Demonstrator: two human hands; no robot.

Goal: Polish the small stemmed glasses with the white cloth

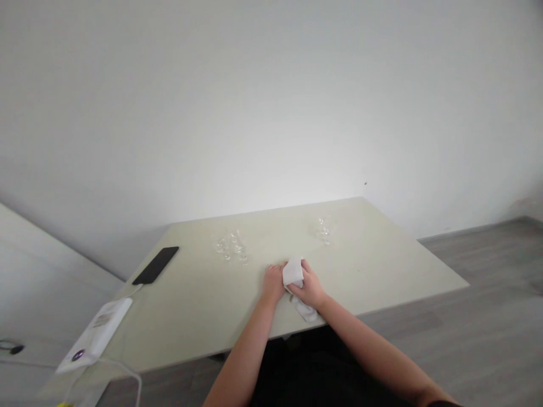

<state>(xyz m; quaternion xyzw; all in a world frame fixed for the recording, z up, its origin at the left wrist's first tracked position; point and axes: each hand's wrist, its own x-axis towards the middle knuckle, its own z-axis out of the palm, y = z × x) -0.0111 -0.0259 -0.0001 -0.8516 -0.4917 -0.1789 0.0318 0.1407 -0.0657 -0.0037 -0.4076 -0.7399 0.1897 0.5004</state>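
A folded white cloth [292, 272] is held between my two hands near the front edge of the table. My right hand [310, 288] wraps round the cloth from the right, and a loose end hangs down toward the table edge. Close against the cloth on the left, my left hand [274, 281] is closed, with its fingers curled. What lies inside it is hidden, though a faint clear edge shows by its fingertips. Beyond my hands stand several clear glass pieces [231, 247] on the left and more clear glass [324, 230] on the right; their exact shape is blurred.
The pale table [195, 316] reaches back to a white wall. On its left side lie a flat black object [156, 265] like a phone and a white box-like device [98, 333] with a white cable [127, 368]. Grey floor [487, 316] shows at right.
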